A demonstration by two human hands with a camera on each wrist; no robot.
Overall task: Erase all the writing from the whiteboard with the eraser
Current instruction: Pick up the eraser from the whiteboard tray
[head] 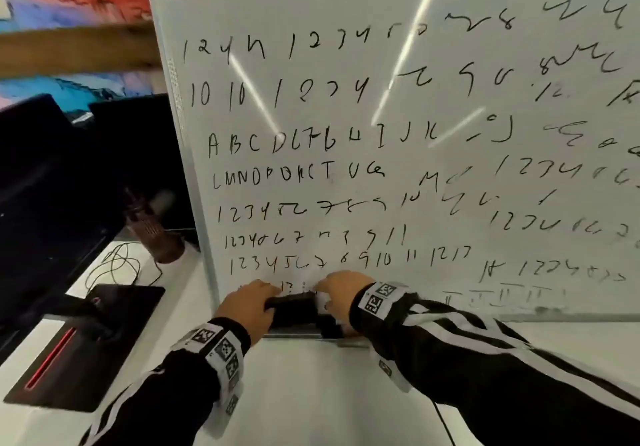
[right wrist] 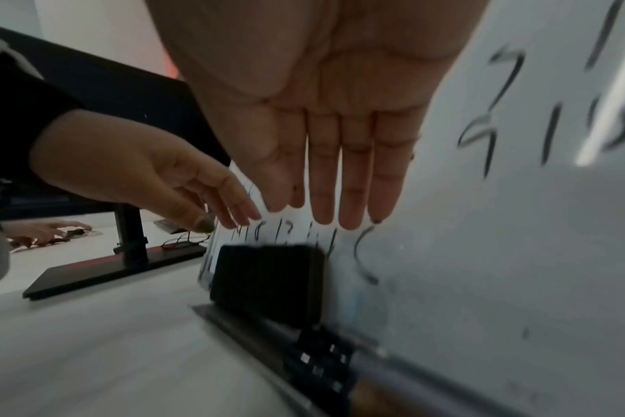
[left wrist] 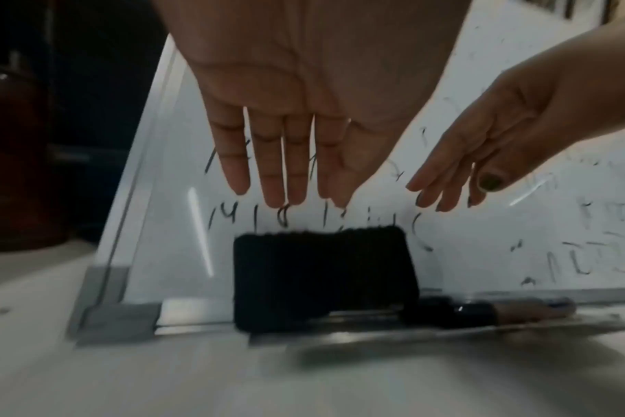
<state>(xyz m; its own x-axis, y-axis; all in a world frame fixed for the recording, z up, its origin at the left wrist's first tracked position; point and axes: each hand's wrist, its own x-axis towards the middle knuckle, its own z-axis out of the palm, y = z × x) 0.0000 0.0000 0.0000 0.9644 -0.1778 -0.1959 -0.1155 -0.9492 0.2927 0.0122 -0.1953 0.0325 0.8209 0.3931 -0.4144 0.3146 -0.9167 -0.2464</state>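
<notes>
The whiteboard point(head: 398, 106) stands upright on a white table, covered in rows of black numbers and letters. A black eraser point(head: 294, 310) stands on the board's bottom tray near the lower left corner, flat against the board point(left wrist: 482, 239). My left hand point(head: 249, 303) is at its left end and my right hand point(head: 341, 293) at its right end. In the left wrist view my left hand point(left wrist: 286, 180) has straight fingers just above the eraser point(left wrist: 325, 279), not gripping it. My right hand point(right wrist: 339, 197) also hovers with straight fingers over the eraser point(right wrist: 268, 285).
A marker point(left wrist: 482, 310) lies in the tray right of the eraser. Left of the board stand dark monitors point(head: 52, 186), a stand base with a red stripe point(head: 83, 348), a brown bottle point(head: 152, 227) and a loose cable point(head: 117, 265). White tabletop point(head: 311, 393) lies in front.
</notes>
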